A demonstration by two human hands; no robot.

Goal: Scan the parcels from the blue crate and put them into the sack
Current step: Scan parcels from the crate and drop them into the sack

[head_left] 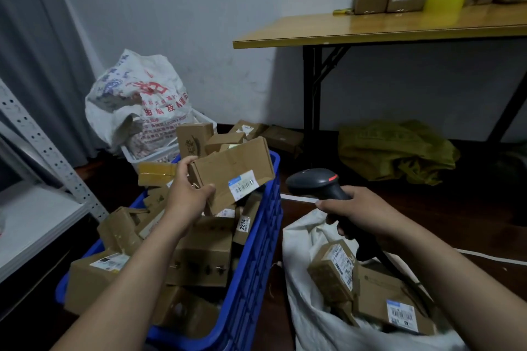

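Brown cardboard fills my left hand (188, 194): thumb and fingers curl round the near end of a flat parcel (225, 168), held above the blue crate (256, 251) with its barcode label (243, 184) facing up. Just right of it, not touching, my right hand (359, 212) grips the scanner (316, 179) by its handle. Below that hand lies the white sack (310, 322), open, with boxes inside.
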